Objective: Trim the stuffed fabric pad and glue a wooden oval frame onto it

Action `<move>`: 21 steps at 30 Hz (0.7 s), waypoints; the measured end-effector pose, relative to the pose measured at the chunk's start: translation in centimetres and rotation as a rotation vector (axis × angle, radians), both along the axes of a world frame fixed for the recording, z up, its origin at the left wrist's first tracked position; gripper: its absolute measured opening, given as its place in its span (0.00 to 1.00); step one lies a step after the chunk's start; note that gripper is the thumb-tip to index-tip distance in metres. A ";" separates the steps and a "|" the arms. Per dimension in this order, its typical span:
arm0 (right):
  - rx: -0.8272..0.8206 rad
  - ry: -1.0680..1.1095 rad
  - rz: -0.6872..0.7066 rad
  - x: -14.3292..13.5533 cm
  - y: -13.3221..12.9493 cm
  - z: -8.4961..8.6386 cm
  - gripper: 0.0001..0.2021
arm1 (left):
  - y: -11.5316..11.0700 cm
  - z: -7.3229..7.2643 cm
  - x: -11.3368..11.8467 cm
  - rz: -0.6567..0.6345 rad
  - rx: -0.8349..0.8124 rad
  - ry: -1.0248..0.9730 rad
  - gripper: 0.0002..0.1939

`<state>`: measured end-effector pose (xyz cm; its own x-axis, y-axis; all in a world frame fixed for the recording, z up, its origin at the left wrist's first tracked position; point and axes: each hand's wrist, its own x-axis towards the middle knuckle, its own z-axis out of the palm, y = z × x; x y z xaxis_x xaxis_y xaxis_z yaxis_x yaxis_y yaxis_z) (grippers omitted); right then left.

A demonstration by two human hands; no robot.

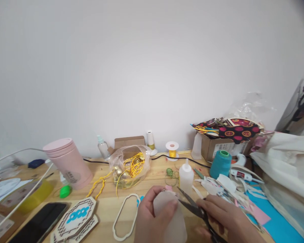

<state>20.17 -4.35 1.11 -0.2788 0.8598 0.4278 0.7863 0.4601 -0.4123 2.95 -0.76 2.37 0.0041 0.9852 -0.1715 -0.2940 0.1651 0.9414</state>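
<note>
A pale, translucent rounded piece (pixel 176 226) is held in my left hand (pixel 158 216), the thumb lying over its front. A small pink bit (pixel 168 187) shows at its top edge. My right hand (pixel 225 216) grips dark scissors (pixel 196 208), their blades parted and pointing up and left, close to the right edge of the pale piece. Just behind the blades stands a white squeeze bottle (pixel 186 176). Left of my left hand lies a thin wooden frame outline (pixel 125 216) with a small blue piece beside it.
Carved wooden plaques (pixel 77 216), a black phone (pixel 38 222) and a pink cup (pixel 68 163) are at left. A bag of yellow cord (pixel 131 167) sits at back centre. A teal thread cone (pixel 220 164), paper scraps, a box (pixel 218 148) and a glue gun (pixel 240 173) occupy the right.
</note>
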 end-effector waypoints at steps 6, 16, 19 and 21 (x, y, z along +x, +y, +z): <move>0.079 -0.118 -0.027 -0.3 0.0 -1.3 0.10 | -0.4 0.4 0.3 0.017 0.031 0.066 0.11; 0.120 -0.145 -0.034 0.0 0.1 -1.8 0.11 | -0.3 0.6 0.2 0.029 0.045 0.128 0.09; 0.134 -0.135 -0.036 0.0 0.1 -1.9 0.11 | -0.3 0.5 0.2 0.026 0.040 0.127 0.10; 0.152 -0.125 -0.036 0.0 0.1 -1.9 0.11 | -0.2 0.5 0.2 0.023 0.021 0.140 0.10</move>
<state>20.18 -4.24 -0.84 -0.3079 0.7985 0.5173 0.8441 0.4801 -0.2388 3.19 -1.00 2.84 -0.0410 0.9881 -0.1479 -0.1634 0.1394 0.9767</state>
